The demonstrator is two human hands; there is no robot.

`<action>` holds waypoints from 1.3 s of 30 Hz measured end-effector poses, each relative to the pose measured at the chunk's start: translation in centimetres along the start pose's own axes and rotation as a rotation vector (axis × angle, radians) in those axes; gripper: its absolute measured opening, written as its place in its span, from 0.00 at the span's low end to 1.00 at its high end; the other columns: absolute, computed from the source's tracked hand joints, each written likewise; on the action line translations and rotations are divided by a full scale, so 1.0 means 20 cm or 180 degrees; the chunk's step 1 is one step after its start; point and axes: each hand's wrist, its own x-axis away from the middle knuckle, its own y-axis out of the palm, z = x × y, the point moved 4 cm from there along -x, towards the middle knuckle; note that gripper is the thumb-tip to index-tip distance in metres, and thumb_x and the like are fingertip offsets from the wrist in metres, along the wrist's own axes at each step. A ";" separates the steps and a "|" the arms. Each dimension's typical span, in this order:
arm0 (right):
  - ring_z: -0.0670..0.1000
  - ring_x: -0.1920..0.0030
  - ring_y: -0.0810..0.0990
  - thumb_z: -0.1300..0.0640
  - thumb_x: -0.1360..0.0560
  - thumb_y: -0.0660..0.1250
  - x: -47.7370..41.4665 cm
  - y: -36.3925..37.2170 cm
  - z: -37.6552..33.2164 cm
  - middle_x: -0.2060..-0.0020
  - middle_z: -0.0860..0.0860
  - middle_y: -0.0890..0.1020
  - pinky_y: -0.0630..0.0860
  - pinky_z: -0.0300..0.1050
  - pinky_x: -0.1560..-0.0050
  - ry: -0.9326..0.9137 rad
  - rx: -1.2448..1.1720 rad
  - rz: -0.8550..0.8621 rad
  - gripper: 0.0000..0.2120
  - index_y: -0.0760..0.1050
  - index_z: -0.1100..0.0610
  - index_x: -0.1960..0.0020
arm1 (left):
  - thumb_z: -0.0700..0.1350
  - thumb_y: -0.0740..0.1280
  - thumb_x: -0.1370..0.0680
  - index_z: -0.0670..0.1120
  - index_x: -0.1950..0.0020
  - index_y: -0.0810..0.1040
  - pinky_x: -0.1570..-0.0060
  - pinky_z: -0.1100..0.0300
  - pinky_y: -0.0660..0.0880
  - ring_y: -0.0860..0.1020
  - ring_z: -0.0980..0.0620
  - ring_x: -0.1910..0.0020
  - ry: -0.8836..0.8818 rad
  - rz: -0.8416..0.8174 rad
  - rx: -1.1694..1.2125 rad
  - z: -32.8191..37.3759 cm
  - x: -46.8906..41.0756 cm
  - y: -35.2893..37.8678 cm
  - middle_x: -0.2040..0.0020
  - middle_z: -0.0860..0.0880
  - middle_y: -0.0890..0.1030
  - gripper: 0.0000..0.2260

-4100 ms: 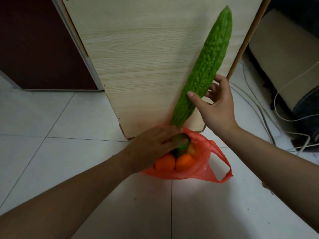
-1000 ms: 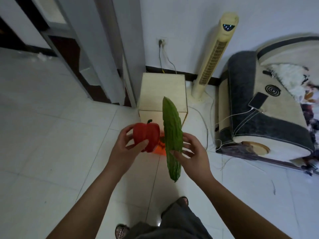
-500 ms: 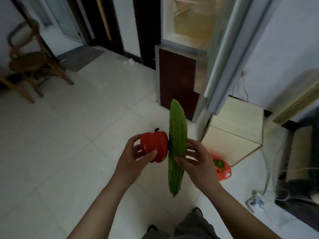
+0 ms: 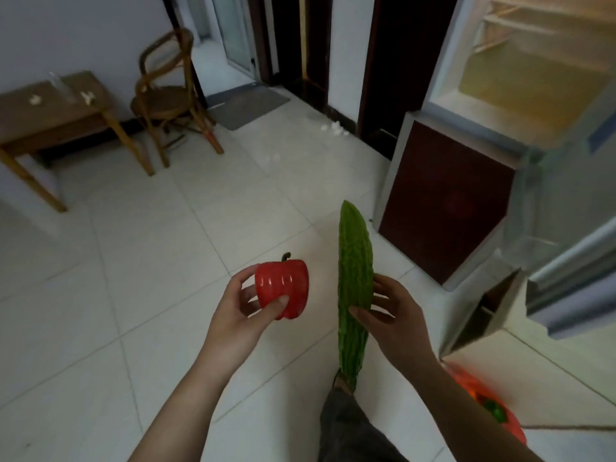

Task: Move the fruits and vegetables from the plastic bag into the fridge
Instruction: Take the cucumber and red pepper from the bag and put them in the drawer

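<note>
Nearest to me, at the bottom, I see a grey trouser leg [image 4: 350, 431] and a foot [image 4: 341, 383] on the white floor [image 4: 133, 328]. Low on the right, partly hidden by the right arm, the orange plastic bag [image 4: 510, 428] lies on the floor. Something green shows inside it, too blurry for me to name. A bit farther out, the left hand [image 4: 240, 315] holds the red pepper [image 4: 283, 288]. Its thumb and fingers curl round the pepper, and the stem points up. Just to the right, the right hand [image 4: 396, 315] grips the long bumpy green gourd [image 4: 355, 288] at its middle, thumb on the front and fingers along its side. The gourd stands almost upright. The pepper and the gourd are close together but do not touch. Both are up in the air, not in the fridge. Past the right hand stands a pale wooden box [image 4: 480, 315]. Behind it on the right is the fridge [image 4: 446, 201]. Its top door [image 4: 566, 261] is swung open, and I can see pale shelves [image 4: 540, 38] inside. Its lower door is dark red and closed. Far away on the left are a wooden table [image 4: 56, 111] and a round-backed chair [image 4: 170, 101], with a grey mat [image 4: 250, 106] by the doorway.
</note>
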 end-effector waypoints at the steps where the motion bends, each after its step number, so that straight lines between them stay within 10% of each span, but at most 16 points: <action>1: 0.39 0.51 0.80 0.63 0.32 0.74 -0.12 -0.01 -0.01 0.50 0.42 0.80 0.79 0.33 0.55 -0.0006 -0.0045 -0.0001 0.23 0.72 0.46 0.43 | 0.42 0.73 0.30 0.56 0.38 0.71 0.62 0.71 0.75 0.80 0.51 0.50 0.0034 0.0003 0.0000 0.03 -0.10 0.04 0.48 0.51 0.81 0.23; 17: 0.51 0.48 0.82 0.67 0.32 0.72 -1.40 -0.60 -0.11 0.51 0.50 0.83 0.79 0.51 0.48 -0.0052 -0.0749 0.1047 0.22 0.74 0.48 0.44 | 0.42 0.73 0.30 0.55 0.37 0.68 0.64 0.71 0.76 0.79 0.55 0.50 0.0328 -0.0768 -0.0277 0.48 -1.45 0.87 0.45 0.52 0.78 0.25; 28: 0.42 0.50 0.80 0.66 0.31 0.72 -2.15 -0.94 -0.11 0.50 0.48 0.81 0.75 0.28 0.57 -0.0080 -0.0335 0.2112 0.23 0.72 0.44 0.45 | 0.42 0.74 0.30 0.60 0.38 0.66 0.64 0.71 0.74 0.77 0.59 0.49 0.0445 -0.1885 -0.0534 0.69 -2.49 1.40 0.44 0.56 0.74 0.27; 34: 0.46 0.48 0.81 0.65 0.32 0.73 -2.49 -1.10 -0.10 0.51 0.48 0.82 0.77 0.44 0.47 0.0062 -0.0450 0.2601 0.21 0.74 0.47 0.44 | 0.42 0.72 0.29 0.58 0.36 0.66 0.62 0.70 0.71 0.76 0.61 0.51 0.0540 -0.2139 -0.0619 0.92 -2.99 1.70 0.46 0.58 0.74 0.26; 39: 0.41 0.49 0.80 0.66 0.32 0.72 -2.63 -1.27 -0.09 0.50 0.46 0.81 0.76 0.31 0.53 0.0133 -0.0401 0.2888 0.23 0.73 0.49 0.41 | 0.38 0.72 0.29 0.52 0.34 0.67 0.63 0.75 0.72 0.76 0.62 0.51 0.0487 -0.2495 -0.0624 1.00 -3.21 2.11 0.40 0.49 0.75 0.27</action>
